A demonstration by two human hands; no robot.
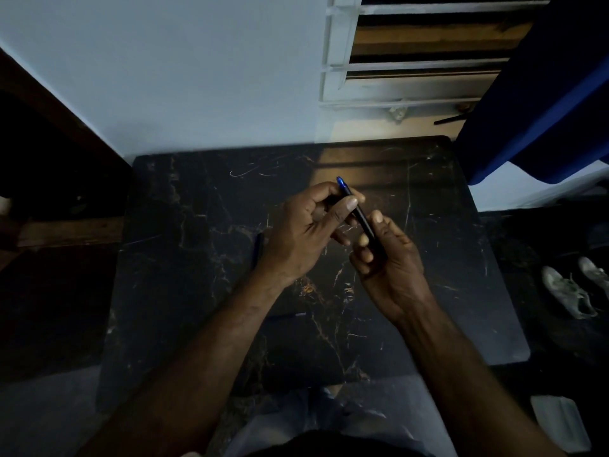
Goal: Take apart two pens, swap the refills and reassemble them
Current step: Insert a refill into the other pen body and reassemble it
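A dark pen [361, 214] with a blue end pointing up and away is held above the black marble table [184, 291]. My left hand [303, 232] pinches its upper part between thumb and fingers. My right hand [385, 258] grips its lower barrel. A second dark blue pen piece [257, 250] lies on the table just left of my left wrist, partly hidden by it. Another thin dark piece [290, 315] lies on the table under my left forearm; the dim light hides what it is.
The table stands against a pale wall, with a louvred window [412, 61] and a blue curtain [543, 110] at the back right. Shoes [573, 291] lie on the floor to the right. A pale flat object [560, 423] sits at the lower right.
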